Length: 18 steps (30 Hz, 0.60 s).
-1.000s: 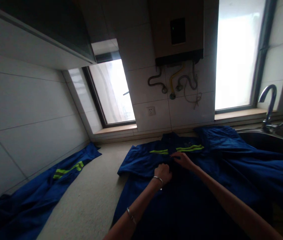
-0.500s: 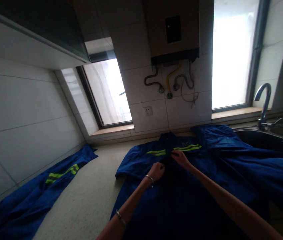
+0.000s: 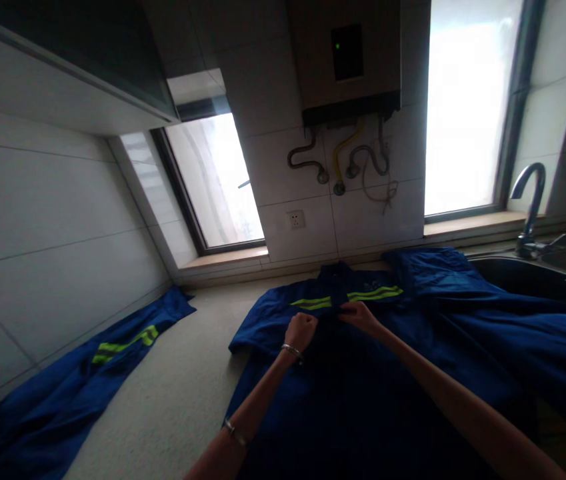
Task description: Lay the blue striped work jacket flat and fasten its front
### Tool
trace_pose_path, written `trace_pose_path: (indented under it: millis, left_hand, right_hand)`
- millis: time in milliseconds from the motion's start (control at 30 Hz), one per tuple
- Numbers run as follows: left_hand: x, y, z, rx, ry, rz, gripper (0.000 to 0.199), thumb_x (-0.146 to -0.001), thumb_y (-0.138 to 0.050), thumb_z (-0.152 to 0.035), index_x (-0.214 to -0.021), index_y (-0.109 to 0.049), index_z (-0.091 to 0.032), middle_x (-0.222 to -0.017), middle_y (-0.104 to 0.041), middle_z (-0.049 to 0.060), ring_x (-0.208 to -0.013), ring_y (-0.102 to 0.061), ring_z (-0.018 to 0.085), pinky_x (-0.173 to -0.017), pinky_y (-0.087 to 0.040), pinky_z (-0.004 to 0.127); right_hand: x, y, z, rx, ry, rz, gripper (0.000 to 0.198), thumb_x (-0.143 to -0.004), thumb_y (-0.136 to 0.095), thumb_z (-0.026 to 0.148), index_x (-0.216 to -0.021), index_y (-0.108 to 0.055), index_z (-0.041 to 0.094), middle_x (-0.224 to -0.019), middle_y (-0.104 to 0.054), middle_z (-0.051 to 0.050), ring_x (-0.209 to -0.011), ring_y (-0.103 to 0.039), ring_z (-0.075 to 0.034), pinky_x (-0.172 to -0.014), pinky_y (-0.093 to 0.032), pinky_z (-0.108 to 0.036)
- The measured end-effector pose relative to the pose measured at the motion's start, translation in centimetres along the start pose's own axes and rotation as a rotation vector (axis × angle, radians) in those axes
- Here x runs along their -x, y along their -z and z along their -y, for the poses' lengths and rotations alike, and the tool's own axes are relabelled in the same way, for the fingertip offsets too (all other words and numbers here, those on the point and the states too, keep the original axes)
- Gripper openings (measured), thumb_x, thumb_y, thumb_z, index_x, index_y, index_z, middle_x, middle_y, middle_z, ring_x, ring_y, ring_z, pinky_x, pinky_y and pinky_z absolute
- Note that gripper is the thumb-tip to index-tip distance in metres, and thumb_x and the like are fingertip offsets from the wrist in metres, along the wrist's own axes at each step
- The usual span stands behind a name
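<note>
A dark blue work jacket (image 3: 273,317) with yellow-green reflective stripes lies front up on the counter, its collar toward the wall. My left hand (image 3: 301,329), with a bracelet at the wrist, is closed on the jacket's front just below the left stripe. Close by on the right, my right hand (image 3: 360,315) pinches the front edge near the middle, under the other stripe. The fingertips of both hands are partly hidden, and the dark cloth shows little detail between them.
Another blue garment (image 3: 127,360) with a reflective band lies along the left wall. More blue cloth (image 3: 523,327) spreads to the right, beside the sink (image 3: 497,270) and its faucet (image 3: 527,207). A water heater (image 3: 345,60) with pipes hangs on the wall above the pale counter (image 3: 163,387).
My left hand has moved up and slightly left along the jacket front, closer to the left stripe. My right hand has shifted only a little to the left.
</note>
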<state>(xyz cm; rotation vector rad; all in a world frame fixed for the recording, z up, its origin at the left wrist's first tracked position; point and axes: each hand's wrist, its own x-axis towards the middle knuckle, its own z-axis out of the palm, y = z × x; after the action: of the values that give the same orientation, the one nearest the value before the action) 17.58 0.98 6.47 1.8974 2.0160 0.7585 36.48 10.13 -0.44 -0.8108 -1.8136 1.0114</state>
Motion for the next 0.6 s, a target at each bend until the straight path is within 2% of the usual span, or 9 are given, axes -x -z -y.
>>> trace_pose_path:
  millis: [67, 133, 200, 300, 433, 500, 600]
  left_hand:
    - [0.4, 0.2, -0.2, -0.138, -0.021, -0.136, 0.031, -0.080, -0.043, -0.028, -0.068, -0.068, -0.015, -0.062, -0.062, 0.004, -0.064, -0.058, 0.017, -0.057, -0.034, 0.023]
    - [0.8, 0.2, -0.3, -0.242, -0.064, -0.199, 0.031, -0.082, -0.042, -0.033, -0.081, -0.069, -0.018, -0.075, -0.067, 0.008, -0.073, -0.061, 0.020, -0.062, -0.038, 0.025]
    - [0.9, 0.1, -0.3, -0.258, -0.129, -0.162, 0.028, -0.083, -0.043, -0.030, -0.088, -0.069, -0.020, -0.082, -0.069, 0.008, -0.079, -0.062, 0.020, -0.067, -0.040, 0.025]
    - [0.9, 0.0, -0.5, -0.160, -0.250, -0.027, 0.023, -0.079, -0.049, -0.022, -0.088, -0.070, -0.021, -0.087, -0.070, 0.005, -0.082, -0.063, 0.017, -0.073, -0.042, 0.024]
    - [0.9, 0.0, -1.0, -0.076, -0.325, 0.101, 0.020, -0.075, -0.054, -0.017, -0.086, -0.070, -0.016, -0.082, -0.069, 0.003, -0.076, -0.063, 0.016, -0.069, -0.042, 0.022]
    - [1.1, -0.1, -1.1, -0.130, -0.342, 0.119, 0.017, -0.076, -0.054, -0.015, -0.082, -0.069, -0.015, -0.077, -0.068, 0.003, -0.073, -0.062, 0.015, -0.067, -0.042, 0.022]
    - [1.4, -0.3, -1.1, -0.281, -0.429, 0.023, 0.019, -0.080, -0.049, -0.010, -0.084, -0.066, -0.015, -0.082, -0.065, 0.004, -0.078, -0.059, 0.015, -0.071, -0.044, 0.024]
  right_hand:
    - [0.2, -0.1, 0.5, -0.036, -0.014, 0.042, 0.024, -0.064, -0.066, 0.035, -0.071, -0.067, 0.012, -0.063, -0.059, 0.001, -0.057, -0.051, -0.010, -0.054, -0.037, -0.020]
    - [0.4, -0.2, 1.0, -0.036, -0.008, 0.028, 0.026, -0.063, -0.067, 0.036, -0.070, -0.066, 0.012, -0.062, -0.058, 0.002, -0.057, -0.050, -0.010, -0.053, -0.036, -0.020]
    - [0.5, -0.2, 1.6, -0.031, -0.008, -0.032, 0.028, -0.062, -0.067, 0.040, -0.067, -0.065, 0.012, -0.060, -0.057, 0.002, -0.056, -0.050, -0.010, -0.052, -0.037, -0.020]
    - [0.5, -0.2, 2.2, -0.066, -0.046, -0.150, 0.033, -0.061, -0.067, 0.045, -0.071, -0.066, 0.014, -0.060, -0.058, 0.000, -0.057, -0.052, -0.012, -0.051, -0.041, -0.022]
    - [0.3, 0.0, 2.5, -0.146, -0.096, -0.271, 0.042, -0.059, -0.066, 0.051, -0.079, -0.067, 0.014, -0.066, -0.061, -0.002, -0.058, -0.055, -0.014, -0.050, -0.046, -0.025]
    - [0.2, 0.1, 2.3, -0.168, -0.101, -0.307, 0.045, -0.058, -0.067, 0.052, -0.081, -0.066, 0.013, -0.069, -0.062, -0.003, -0.059, -0.055, -0.015, -0.050, -0.047, -0.026]
    - [0.1, 0.2, 2.0, -0.126, -0.043, -0.295, 0.041, -0.062, -0.065, 0.051, -0.081, -0.067, 0.014, -0.070, -0.062, -0.003, -0.060, -0.055, -0.014, -0.050, -0.047, -0.026]
